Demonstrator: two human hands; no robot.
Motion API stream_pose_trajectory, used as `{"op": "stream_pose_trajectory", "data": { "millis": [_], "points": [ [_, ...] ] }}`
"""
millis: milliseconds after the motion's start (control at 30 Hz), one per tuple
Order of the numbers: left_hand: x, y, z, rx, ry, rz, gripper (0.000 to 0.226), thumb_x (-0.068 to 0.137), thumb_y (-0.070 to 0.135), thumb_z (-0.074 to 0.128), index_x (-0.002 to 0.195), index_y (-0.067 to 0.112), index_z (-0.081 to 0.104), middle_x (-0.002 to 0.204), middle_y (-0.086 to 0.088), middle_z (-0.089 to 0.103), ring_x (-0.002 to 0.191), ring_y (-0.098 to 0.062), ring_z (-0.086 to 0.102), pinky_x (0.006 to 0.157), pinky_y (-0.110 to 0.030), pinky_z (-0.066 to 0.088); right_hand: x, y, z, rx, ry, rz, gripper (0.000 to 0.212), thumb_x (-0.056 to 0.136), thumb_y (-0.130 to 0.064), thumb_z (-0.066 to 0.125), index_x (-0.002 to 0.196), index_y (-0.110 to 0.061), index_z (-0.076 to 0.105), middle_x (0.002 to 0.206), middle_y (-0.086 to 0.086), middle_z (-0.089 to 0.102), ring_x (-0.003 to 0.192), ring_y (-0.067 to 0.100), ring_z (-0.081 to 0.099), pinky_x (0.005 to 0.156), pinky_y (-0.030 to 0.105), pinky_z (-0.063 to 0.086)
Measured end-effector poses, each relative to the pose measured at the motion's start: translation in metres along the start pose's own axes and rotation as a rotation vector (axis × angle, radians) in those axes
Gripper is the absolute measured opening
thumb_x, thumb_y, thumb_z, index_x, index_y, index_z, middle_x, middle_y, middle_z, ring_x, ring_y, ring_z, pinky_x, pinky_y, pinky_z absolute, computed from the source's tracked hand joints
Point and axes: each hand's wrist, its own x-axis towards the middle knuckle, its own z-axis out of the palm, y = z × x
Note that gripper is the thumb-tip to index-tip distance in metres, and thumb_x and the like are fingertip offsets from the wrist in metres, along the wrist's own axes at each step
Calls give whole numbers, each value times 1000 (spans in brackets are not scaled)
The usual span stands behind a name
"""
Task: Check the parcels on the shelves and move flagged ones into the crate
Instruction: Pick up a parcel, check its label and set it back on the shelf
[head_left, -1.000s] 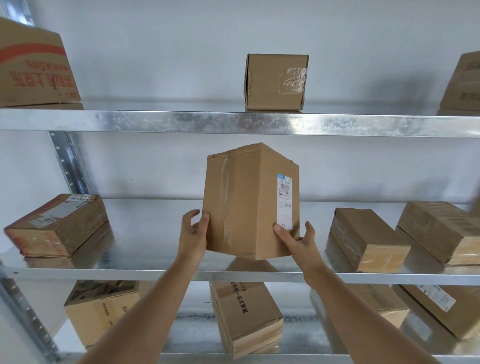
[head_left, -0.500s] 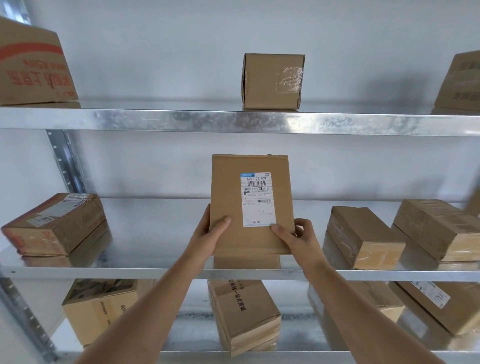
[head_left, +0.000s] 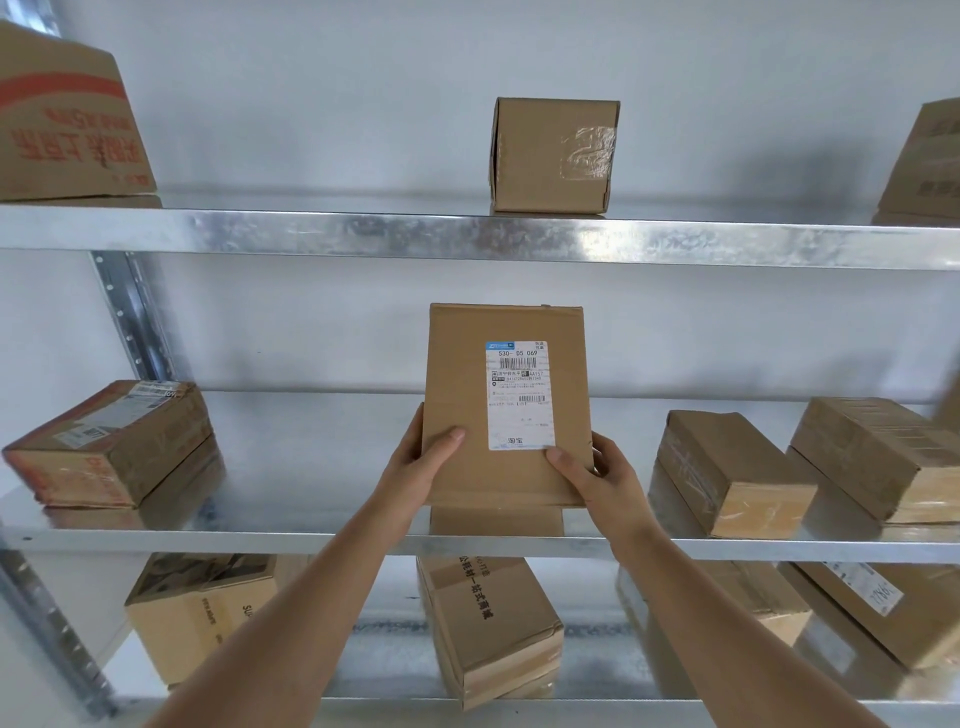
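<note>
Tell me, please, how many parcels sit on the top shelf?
3: a red-printed box at the left, a small taped box in the middle, and one cut off at the right edge; others may lie out of frame.

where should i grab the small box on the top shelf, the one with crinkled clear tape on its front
Take the small box by its left and right side faces, one hand on each, reaching in from the front. It stands apart from the other parcels on the top shelf, so both sides look free. Its front looks too wide for one hand, and the tape patch may be slippery.

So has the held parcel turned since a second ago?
Yes. The parcel has turned its label to face the camera, staying upright above the middle shelf.
</note>
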Motion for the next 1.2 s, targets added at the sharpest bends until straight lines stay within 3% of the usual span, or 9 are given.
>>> {"op": "stream_pose_trajectory", "data": {
  "millis": [233,367,500,633,733,867,1033,1200],
  "points": [
    [2,4,2,-20,12,-14,42,102,35,64,141,44,55,132,17,70,121,-5,67,102,-34,51,-1,-3,2,-2,25,23,57,86,-30,82,137,-21,57,121,-6,72,99,4,72,65,13,56],
    [9,9,5,-52,107,-61,37,98,34,70,134,36,63,123,14,75,118,-11,69,101,-36,53,4,-13,8,-50,40,38,54,90,-35,78,137,-21,56,120,-6,70,100,5,68,62,10,53],
    [23,18,5,-51,112,-126,36,98,26,63,132,37,63,123,12,75,115,-14,70,99,-41,55,21,-25,16,-174,36,75,58,98,-40,66,146,-17,42,128,-2,63,109,15,63,78,21,48],
    [30,25,3,-107,117,-207,39,100,22,57,138,30,60,126,4,74,114,-20,70,87,-38,56,42,-36,20,-208,33,189,61,100,-35,63,149,-15,31,132,4,56,116,23,58,90,34,46],
    [32,31,3,-125,160,-245,31,102,24,58,132,26,64,121,1,75,105,-18,71,76,-34,54,53,-39,23,-262,41,220,54,99,-39,63,144,-18,41,129,4,62,115,25,63,90,39,52],
    [39,34,7,-75,186,-301,25,105,30,53,126,25,67,113,0,74,95,-17,70,71,-31,52,67,-39,26,-373,53,233,36,101,-41,56,126,-15,61,111,4,70,104,26,68,90,43,57],
    [46,26,12,-30,216,-289,21,105,34,48,108,30,69,110,0,74,92,-18,69,74,-31,53,74,-34,27,-341,58,237,35,101,-41,56,123,-14,61,109,5,71,100,26,69,77,36,53],
    [47,18,12,-17,237,-268,21,105,34,49,99,33,68,107,1,74,92,-18,69,74,-31,53,77,-28,24,-376,53,198,31,102,-42,53,119,-17,60,107,3,71,98,24,69,89,43,58]
  ]
}}
